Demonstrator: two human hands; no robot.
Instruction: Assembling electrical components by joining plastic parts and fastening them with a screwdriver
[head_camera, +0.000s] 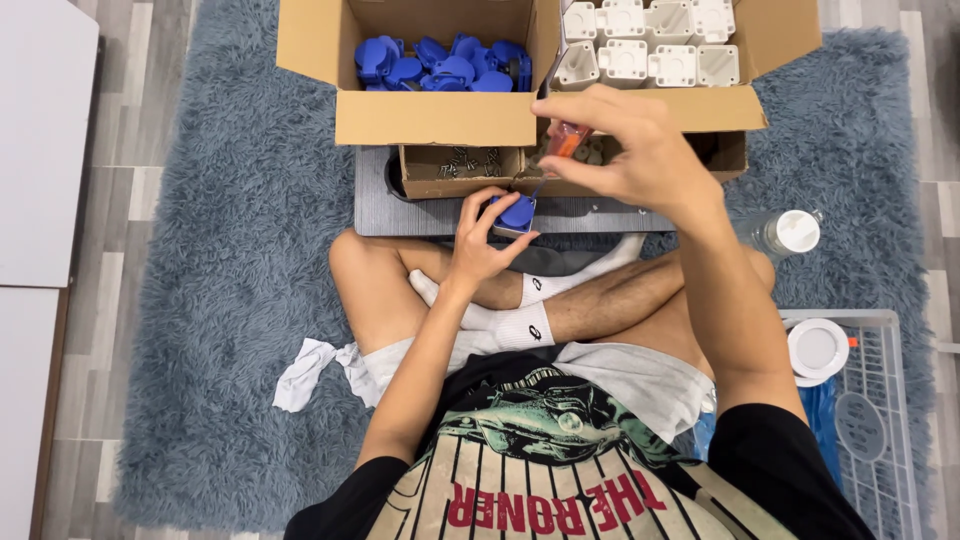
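My left hand (478, 238) grips a blue capped part (515, 214); my right hand (630, 150) pinches an orange-handled screwdriver (566, 142) above it.

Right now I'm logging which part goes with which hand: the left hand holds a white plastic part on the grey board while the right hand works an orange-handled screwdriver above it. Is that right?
Not quite. The head view shows the left hand holding a blue plastic part, not a white one, on the grey board. The rest stands: the right hand works the orange-handled screwdriver above it.
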